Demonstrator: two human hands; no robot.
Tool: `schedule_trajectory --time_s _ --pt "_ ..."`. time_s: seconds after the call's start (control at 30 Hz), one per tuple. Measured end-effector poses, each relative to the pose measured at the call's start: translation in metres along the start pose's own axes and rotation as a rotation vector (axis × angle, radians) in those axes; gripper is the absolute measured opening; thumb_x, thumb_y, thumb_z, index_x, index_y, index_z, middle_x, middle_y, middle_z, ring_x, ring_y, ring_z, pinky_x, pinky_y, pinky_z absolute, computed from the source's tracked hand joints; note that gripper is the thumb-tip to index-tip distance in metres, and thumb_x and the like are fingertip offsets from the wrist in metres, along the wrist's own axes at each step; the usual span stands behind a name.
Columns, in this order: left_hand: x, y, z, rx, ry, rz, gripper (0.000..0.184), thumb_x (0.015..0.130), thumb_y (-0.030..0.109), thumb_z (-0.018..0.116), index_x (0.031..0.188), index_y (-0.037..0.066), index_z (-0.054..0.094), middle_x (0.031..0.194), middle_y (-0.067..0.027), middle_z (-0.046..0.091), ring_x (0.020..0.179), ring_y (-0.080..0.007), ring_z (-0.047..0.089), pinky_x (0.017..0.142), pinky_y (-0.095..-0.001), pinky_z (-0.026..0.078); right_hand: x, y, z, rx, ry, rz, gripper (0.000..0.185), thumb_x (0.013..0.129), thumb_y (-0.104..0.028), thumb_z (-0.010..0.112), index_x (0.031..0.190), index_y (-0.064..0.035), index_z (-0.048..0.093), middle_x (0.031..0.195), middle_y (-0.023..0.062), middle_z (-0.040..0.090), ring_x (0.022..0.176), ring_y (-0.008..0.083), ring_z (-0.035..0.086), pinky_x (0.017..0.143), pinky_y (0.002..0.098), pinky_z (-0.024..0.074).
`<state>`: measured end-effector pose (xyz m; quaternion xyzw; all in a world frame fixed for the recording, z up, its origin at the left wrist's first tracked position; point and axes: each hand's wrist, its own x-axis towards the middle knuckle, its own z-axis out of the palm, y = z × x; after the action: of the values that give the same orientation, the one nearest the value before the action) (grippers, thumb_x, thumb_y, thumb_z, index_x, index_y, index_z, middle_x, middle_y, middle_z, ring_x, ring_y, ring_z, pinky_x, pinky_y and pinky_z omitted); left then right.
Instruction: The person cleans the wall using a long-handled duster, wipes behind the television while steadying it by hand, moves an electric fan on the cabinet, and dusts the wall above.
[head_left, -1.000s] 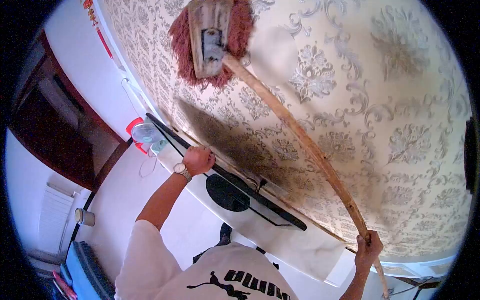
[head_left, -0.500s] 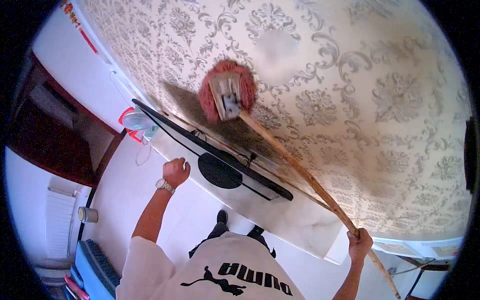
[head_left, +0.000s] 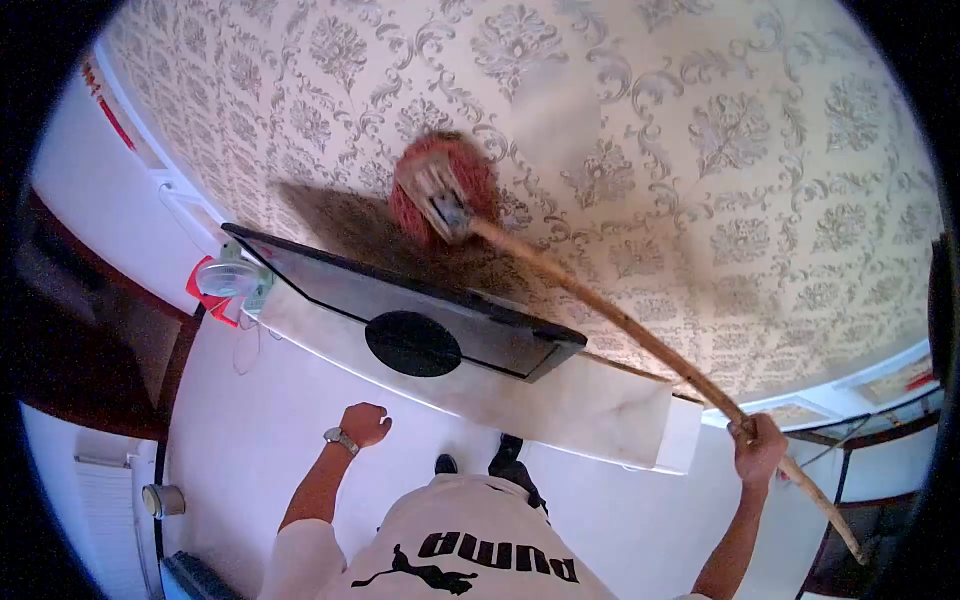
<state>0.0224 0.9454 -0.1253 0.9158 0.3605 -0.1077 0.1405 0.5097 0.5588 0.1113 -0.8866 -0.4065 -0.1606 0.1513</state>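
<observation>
Mop (head_left: 622,317): we saw it raised on a long slant across the wallpaper (head_left: 700,215), red shaggy head (head_left: 474,182) up and to the left, wooden handle running down to the right.
Mop head: its pale backing plate (head_left: 432,190) faced us, and the strands lay towards the wall; whether they pressed on it we could not tell.
Right hand (head_left: 760,447): we found it closed round the lower part of the handle, fingers wrapped over the wood; the tail end stuck out below the fist.
Left hand (head_left: 366,425): we noted a loosely curled fist, held out above the floor (head_left: 300,385), near the front edge of the cabinet but apart from it; whether anything was tucked inside we could not tell.
Left wrist: a metal-banded watch (head_left: 341,438).
Flat screen (head_left: 400,298): it stood on the marbled white cabinet (head_left: 610,405), close to the wall, on a black oval base (head_left: 412,345); in our view the mop head appeared just above its top edge.
Fan (head_left: 228,278): red and pale green, beside the screen's far left end.
Shirt (head_left: 440,515): white, with black lettering and a leaping-cat figure, below us.
Shoes: dark, one (head_left: 447,464) clearly seen on the floor.
</observation>
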Motion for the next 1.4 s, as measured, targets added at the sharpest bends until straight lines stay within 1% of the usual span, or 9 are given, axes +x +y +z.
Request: schedule_trajectory --time_s 0.07,0.2,0.57,0.63,0.77,1.03,1.13,1.3,1.4 --pt "-0.014 0.005 -0.002 -0.029 0.014 0.028 0.026 0.078 0.033 0.056 0.078 0.008 0.065 0.071 -0.0133 0.065 0.071 -0.0318 0.063 0.065 -0.0452 0.051 -0.007 -0.019 -0.023 0.015 0.026 0.068 0.03 0.067 -0.027 0.073 0.068 -0.0045 0.054 0.059 0.0118 0.051 0.054 0.0315 0.051 0.052 0.0406 0.0387" --pt "-0.029 0.014 0.002 -0.074 0.054 0.129 0.027 0.08 0.032 0.054 0.072 0.008 0.063 0.067 -0.0132 0.063 0.066 -0.0313 0.062 0.061 -0.0448 0.05 -0.024 -0.068 -0.045 0.128 0.086 0.226 0.027 0.069 -0.023 0.071 0.071 -0.0021 0.055 0.061 0.0126 0.054 0.053 0.0268 0.05 0.053 0.0377 0.0404" --pt "-0.082 0.075 -0.011 -0.163 0.095 0.298 0.029 0.081 0.034 0.056 0.075 0.007 0.065 0.06 -0.0137 0.061 0.057 -0.0328 0.061 0.056 -0.0453 0.049 -0.055 -0.157 0.051 0.75 0.142 0.439 0.024 0.076 -0.02 0.068 0.076 0.003 0.061 0.053 0.0036 0.045 0.052 0.0097 0.039 0.047 0.028 0.034" --pt "-0.09 0.085 -0.007 -0.175 0.065 0.251 0.029 0.082 0.034 0.054 0.073 0.008 0.062 0.061 -0.0119 0.061 0.06 -0.0309 0.061 0.057 -0.0435 0.049 -0.053 -0.164 0.075 0.912 0.148 0.463 0.019 0.081 -0.016 0.064 0.074 0.0003 0.057 0.058 -0.0043 0.043 0.054 0.0033 0.036 0.046 0.0209 0.0273" --pt "-0.099 0.124 -0.007 -0.123 0.056 0.225 0.033 0.082 0.039 0.054 0.072 0.008 0.061 0.06 -0.0113 0.061 0.058 -0.0297 0.061 0.055 -0.0432 0.048 -0.039 -0.176 0.111 1.148 0.194 0.382 0.019 0.085 -0.016 0.06 0.074 -0.0001 0.056 0.057 -0.0029 0.043 0.05 0.0045 0.039 0.044 0.0214 0.031" --pt "-0.097 0.216 -0.001 -0.129 0.297 0.301 0.048 0.078 0.049 0.057 0.086 0.001 0.061 0.067 -0.0152 0.063 0.062 -0.0309 0.062 0.055 -0.0402 0.049 0.008 -0.234 0.077 1.337 0.24 0.161 0.022 0.091 -0.024 0.053 0.078 -0.0066 0.048 0.058 -0.0047 0.043 0.051 0.0038 0.038 0.044 0.021 0.0313" --pt "-0.104 0.227 -0.007 -0.126 0.275 0.094 0.069 0.071 0.054 0.064 0.105 -0.005 0.054 0.076 -0.0198 0.063 0.066 -0.0326 0.063 0.059 -0.0407 0.051 0.008 -0.256 0.06 1.422 0.171 0.131 0.02 0.092 -0.023 0.05 0.082 -0.0065 0.046 0.058 -0.004 0.042 0.05 0.004 0.038 0.043 0.0209 0.0311" --pt "-0.135 0.216 0.001 -0.111 0.375 -0.114 0.081 0.061 0.057 0.071 0.107 -0.006 0.049 0.079 -0.0209 0.063 0.069 -0.0343 0.063 0.062 -0.0418 0.051 -0.028 -0.286 0.034 1.709 0.081 0.094 0.02 0.093 -0.022 0.045 0.082 -0.0063 0.042 0.058 -0.001 0.042 0.048 0.0056 0.04 0.042 0.021 0.0329" --pt "-0.163 0.21 0.017 -0.097 0.228 -0.21 0.079 0.06 0.057 0.072 0.103 -0.003 0.046 0.079 -0.0198 0.062 0.071 -0.0347 0.063 0.064 -0.0433 0.05 -0.058 -0.29 0.022 1.756 -0.025 0.081 0.02 0.094 -0.021 0.044 0.082 -0.0062 0.041 0.059 0.0 0.043 0.048 0.0061 0.04 0.042 0.0216 0.0334"
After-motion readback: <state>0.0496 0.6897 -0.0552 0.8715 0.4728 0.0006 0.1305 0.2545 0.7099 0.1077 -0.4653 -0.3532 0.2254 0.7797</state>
